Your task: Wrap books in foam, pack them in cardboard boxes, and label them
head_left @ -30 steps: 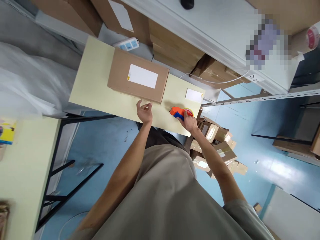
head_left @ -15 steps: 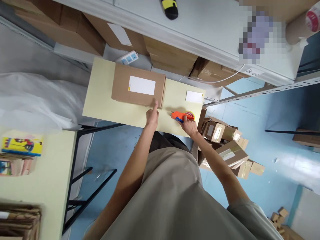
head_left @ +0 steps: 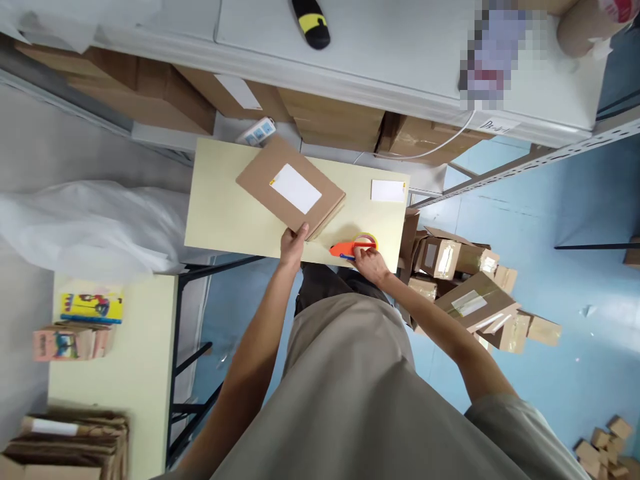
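A cardboard box (head_left: 260, 177) with a white label (head_left: 295, 189) on top sits at a slant on the pale yellow table (head_left: 215, 213). My left hand (head_left: 293, 245) grips its near corner, thumb on the top face and the fingers hidden beneath or behind the edge. In my right hand (head_left: 369, 261) is an orange tape dispenser (head_left: 343, 249) with a roll of tape, held low over the table's front edge. Beyond it a loose white label (head_left: 388, 191) lies flat near the table's right end.
Behind the table runs a grey shelf (head_left: 400, 73) carrying a black-and-yellow tool (head_left: 313, 25), with large cartons (head_left: 335, 123) below. Scattered boxes (head_left: 475, 300) lie on the blue floor to the right. Books (head_left: 75, 340) rest on another table at left, beside white plastic sheeting (head_left: 100, 220).
My left hand has taken hold of the box's near corner, and the box has turned clockwise from nearly square to slanted. The tape dispenser has shifted slightly left and nearer to me.
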Demonstrator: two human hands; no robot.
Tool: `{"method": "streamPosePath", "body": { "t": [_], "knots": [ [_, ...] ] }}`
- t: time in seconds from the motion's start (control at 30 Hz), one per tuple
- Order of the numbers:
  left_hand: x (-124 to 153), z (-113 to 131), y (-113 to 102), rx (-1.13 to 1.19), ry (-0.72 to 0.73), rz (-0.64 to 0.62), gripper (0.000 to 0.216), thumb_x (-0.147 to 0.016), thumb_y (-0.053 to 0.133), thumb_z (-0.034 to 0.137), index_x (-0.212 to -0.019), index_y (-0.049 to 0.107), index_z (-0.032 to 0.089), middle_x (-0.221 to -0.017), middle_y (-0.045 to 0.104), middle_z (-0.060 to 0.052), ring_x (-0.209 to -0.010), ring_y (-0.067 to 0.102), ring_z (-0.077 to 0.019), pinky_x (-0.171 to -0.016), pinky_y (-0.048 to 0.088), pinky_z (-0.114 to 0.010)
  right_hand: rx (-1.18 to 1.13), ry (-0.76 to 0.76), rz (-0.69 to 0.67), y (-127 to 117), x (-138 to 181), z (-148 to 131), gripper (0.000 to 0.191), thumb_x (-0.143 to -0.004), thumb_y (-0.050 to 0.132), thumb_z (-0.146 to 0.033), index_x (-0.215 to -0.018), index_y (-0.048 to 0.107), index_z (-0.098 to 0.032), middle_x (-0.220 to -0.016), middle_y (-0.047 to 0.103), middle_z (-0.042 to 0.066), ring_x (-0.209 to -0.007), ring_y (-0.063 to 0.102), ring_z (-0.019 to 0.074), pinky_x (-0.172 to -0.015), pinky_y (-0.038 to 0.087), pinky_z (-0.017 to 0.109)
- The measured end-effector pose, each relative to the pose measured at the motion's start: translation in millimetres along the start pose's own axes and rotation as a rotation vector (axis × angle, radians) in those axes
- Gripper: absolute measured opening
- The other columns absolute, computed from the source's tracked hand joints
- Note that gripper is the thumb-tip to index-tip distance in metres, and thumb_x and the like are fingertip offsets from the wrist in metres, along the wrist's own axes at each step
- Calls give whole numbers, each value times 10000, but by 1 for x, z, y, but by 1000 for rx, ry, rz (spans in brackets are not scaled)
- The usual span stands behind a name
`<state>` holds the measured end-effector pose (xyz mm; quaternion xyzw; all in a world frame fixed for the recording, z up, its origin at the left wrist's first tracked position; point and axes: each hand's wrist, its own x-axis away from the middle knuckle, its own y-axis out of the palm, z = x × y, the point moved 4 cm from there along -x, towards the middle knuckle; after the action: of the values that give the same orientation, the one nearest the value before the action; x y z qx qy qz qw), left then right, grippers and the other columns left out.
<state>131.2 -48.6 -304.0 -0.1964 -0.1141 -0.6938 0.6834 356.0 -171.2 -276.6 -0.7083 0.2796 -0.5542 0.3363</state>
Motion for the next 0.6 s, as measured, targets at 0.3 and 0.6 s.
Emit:
{"method": "streamPosePath", "body": {
  "t": [0.3, 0.6],
  "knots": [
    [19, 7, -33, -149, 22, 14, 611, -866, 798, 695, -1248, 711, 226, -1393, 795, -164, -1391, 714, -318, -1228, 539, -488, -71, -64, -7, -2, -10, -37, 560, -1227, 350, -421, -1536, 504, 19, -1297, 767, 338, -1221, 789, 353, -1083, 556, 447],
    [29, 3, -20, -229, 78, 5, 583, -904, 737, 706, -1224, 686, 222, -1329, 801, -173, -1308, 743, -308, -1141, 585, -441, -47, -70, 27, 21, 31, -6, 562, -1227, 370, -468, -1529, 516, -18, -1271, 799, 292, -1230, 795, 346, -1132, 537, 425]
  ]
}}
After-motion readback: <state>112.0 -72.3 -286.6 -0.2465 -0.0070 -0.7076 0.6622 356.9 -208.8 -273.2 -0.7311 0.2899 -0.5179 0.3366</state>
